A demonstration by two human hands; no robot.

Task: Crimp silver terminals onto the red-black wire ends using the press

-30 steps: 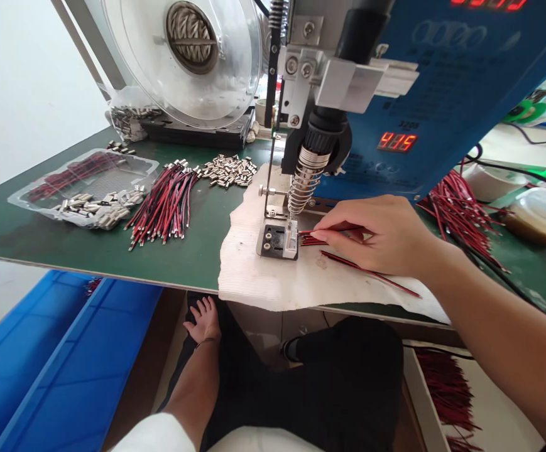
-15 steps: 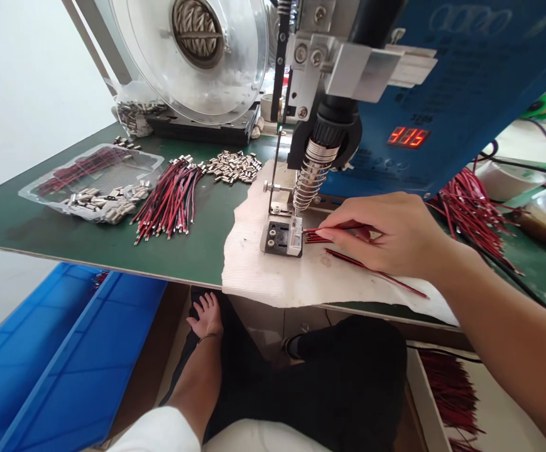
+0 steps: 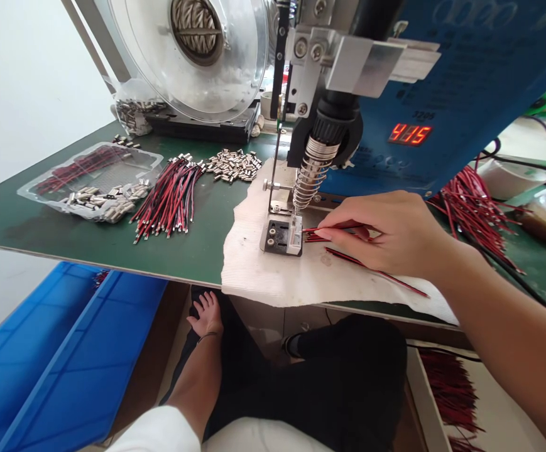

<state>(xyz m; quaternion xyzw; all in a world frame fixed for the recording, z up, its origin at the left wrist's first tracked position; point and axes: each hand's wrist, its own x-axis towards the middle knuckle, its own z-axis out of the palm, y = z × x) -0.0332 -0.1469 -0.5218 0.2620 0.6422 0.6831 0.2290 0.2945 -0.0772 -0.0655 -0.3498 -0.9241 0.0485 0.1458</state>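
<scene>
My right hand point(image 3: 379, 235) pinches a thin red and black wire point(image 3: 309, 230) between thumb and fingers, its end at a small clear fixture block point(image 3: 295, 235) on a black base. Above that block hangs the soldering head point(image 3: 314, 166), with a wire coil around it. Several more wires lie under my fingertips, and a loose wire point(image 3: 402, 284) rests on the white cloth point(image 3: 258, 276) below my palm. My left hand point(image 3: 205, 314) lies palm up on my leg, fingers spread, holding nothing.
A bundle of red and black wires point(image 3: 171, 198), a pile of metal connectors point(image 3: 234, 166) and a clear tray point(image 3: 107, 213) are on the green table at left. More wires point(image 3: 473, 216) lie right of the blue machine point(image 3: 442, 88).
Both hands and the wire hold nearly the same positions. The red display now reads 415 more clearly.
</scene>
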